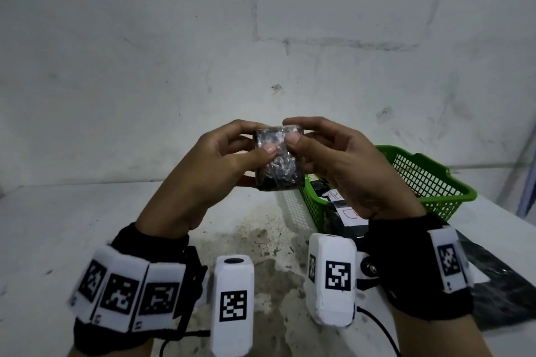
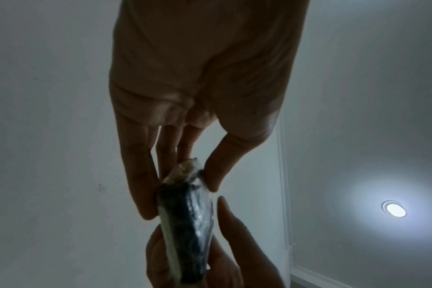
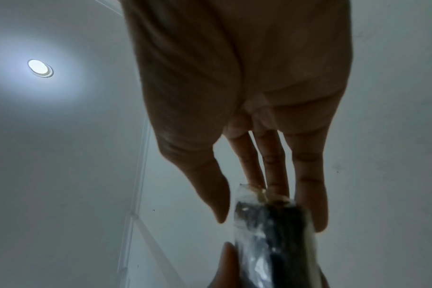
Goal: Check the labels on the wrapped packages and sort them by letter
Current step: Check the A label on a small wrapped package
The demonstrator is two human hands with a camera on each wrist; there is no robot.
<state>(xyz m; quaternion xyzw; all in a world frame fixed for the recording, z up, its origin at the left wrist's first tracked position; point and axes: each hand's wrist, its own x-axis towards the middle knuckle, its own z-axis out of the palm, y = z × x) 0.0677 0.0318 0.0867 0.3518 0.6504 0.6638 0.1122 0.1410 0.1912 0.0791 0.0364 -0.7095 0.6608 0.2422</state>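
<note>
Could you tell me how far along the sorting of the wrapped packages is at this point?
Possibly done: the green basket already holds dark packages with white labels; whether they are sorted cannot be told. In hand: the left hand and right hand both pinch one wrapped package held up above the table, no label facing the head camera. Left: reading its letter and placing it; a white basket stands beside the green one.

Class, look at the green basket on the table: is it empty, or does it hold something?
Not empty. The green basket holds dark wrapped packages with white labels; one label shows a red letter D.
</note>
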